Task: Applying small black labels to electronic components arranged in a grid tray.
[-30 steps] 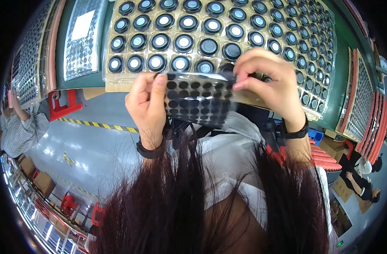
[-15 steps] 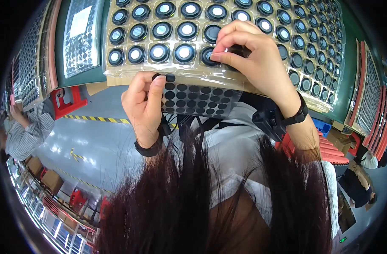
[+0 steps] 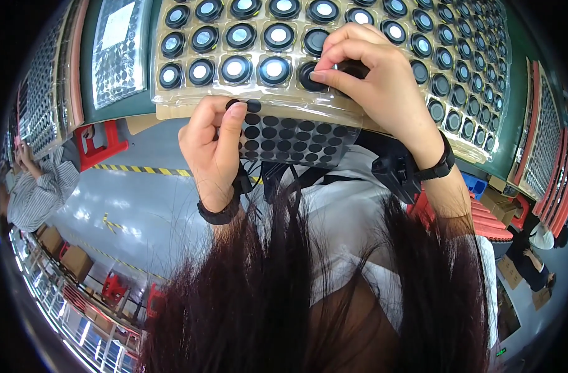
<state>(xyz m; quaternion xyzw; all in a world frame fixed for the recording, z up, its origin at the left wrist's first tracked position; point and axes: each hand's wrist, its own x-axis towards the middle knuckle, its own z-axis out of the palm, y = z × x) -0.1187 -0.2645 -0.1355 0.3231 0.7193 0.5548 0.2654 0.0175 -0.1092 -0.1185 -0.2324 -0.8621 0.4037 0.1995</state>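
while left hand point(image 3: 212, 140) pinches one end of clear sheet of black discs point(image 3: 290, 138) between thumb and bent fingers, sheet is held at near edge of parts tray point(image 3: 172, 96), on person's side. sheet's long axis: left to right, roughly along tray's near edge; free end points right, slanting slightly toward person. right hand point(image 3: 383, 74) over tray's nearest rows, thumb and fingertips drawn together at dark-topped round part point(image 3: 309, 77); whether anything sits between fingertips, cannot tell. pale-centred part point(image 3: 274, 71) just left, same tray row.
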